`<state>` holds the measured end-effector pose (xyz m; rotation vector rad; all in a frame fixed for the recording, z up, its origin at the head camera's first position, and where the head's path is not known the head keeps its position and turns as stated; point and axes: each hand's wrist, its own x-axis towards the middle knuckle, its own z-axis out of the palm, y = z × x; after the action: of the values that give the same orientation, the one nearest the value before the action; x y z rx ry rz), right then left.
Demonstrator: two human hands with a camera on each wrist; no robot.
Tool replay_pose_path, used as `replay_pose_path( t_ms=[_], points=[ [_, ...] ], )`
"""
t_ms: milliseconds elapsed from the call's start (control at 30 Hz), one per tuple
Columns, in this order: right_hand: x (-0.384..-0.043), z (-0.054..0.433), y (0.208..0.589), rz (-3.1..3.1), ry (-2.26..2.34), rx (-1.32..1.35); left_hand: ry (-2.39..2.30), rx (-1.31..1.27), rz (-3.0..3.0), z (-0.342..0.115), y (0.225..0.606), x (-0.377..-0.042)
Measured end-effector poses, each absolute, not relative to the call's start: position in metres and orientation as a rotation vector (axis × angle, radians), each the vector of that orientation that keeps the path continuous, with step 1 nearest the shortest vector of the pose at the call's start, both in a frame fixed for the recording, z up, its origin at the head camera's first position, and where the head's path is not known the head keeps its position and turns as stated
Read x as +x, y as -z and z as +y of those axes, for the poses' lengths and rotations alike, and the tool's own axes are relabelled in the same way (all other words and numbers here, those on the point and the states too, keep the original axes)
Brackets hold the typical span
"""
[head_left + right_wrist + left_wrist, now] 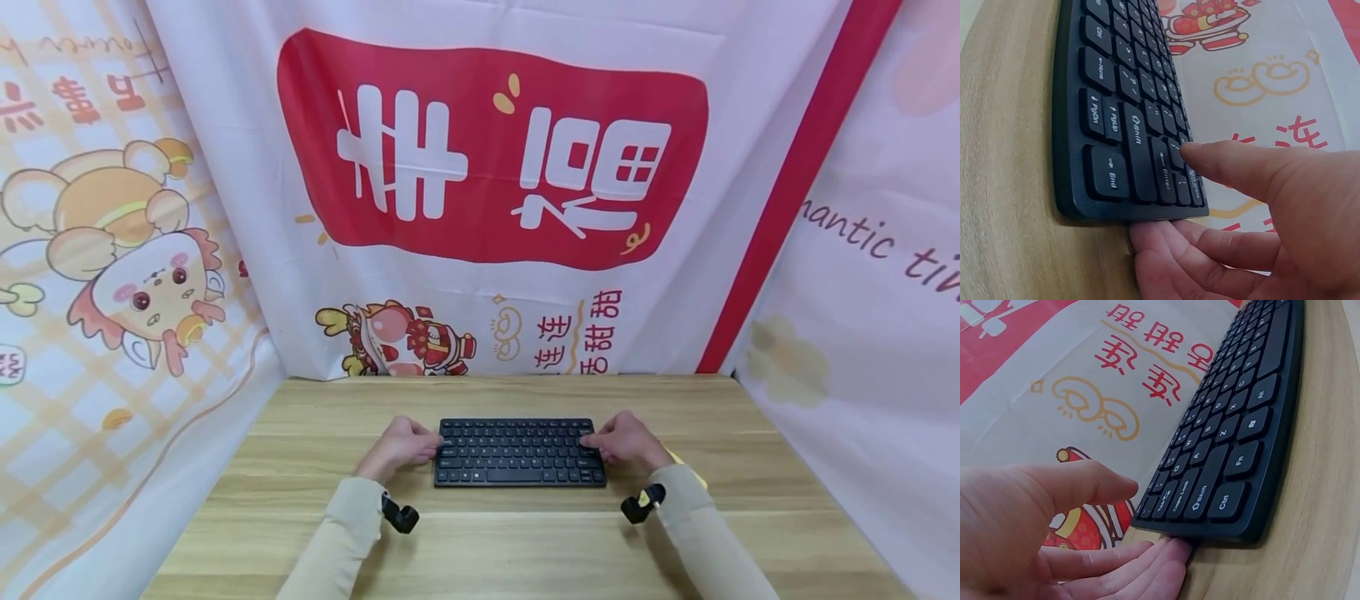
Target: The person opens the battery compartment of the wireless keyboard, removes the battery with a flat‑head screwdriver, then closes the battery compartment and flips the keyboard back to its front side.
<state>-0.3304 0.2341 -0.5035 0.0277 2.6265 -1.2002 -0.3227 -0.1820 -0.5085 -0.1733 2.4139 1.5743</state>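
A black computer keyboard lies on the wooden table, its long side facing the person. At its left end is the left hand, thumb at the upper edge and fingertips tucked against the underside. The left wrist view shows that thumb by the Tab key side and the fingers low at the corner. On the opposite end, the right hand grips the keyboard, its thumb over the keys near Enter. The other right fingers curl beneath the end edge, their tips partly hidden by the keyboard.
A yellow item shows partly from behind the right sleeve. Printed cloths hang around the wooden table, with the back cloth meeting its far edge. Each wrist carries a small black camera mount.
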Motion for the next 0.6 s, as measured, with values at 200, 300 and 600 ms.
replay_pose_path(
  t_ms=[200, 300, 600],
  points=[
    [-0.334, 0.236, 0.509, 2.638, 1.190, 0.076, -1.490, -0.152, 2.496, -0.174, 0.512, -0.323],
    [-0.334, 0.236, 0.508, 2.628, 1.200, 0.092, -1.414, -0.128, 2.566, -0.170, 0.512, -0.322],
    [-0.328, 0.239, 0.509, 2.566, 1.296, 0.120, -1.218, -0.010, 2.733, -0.163, 0.504, -0.311]
  ],
)
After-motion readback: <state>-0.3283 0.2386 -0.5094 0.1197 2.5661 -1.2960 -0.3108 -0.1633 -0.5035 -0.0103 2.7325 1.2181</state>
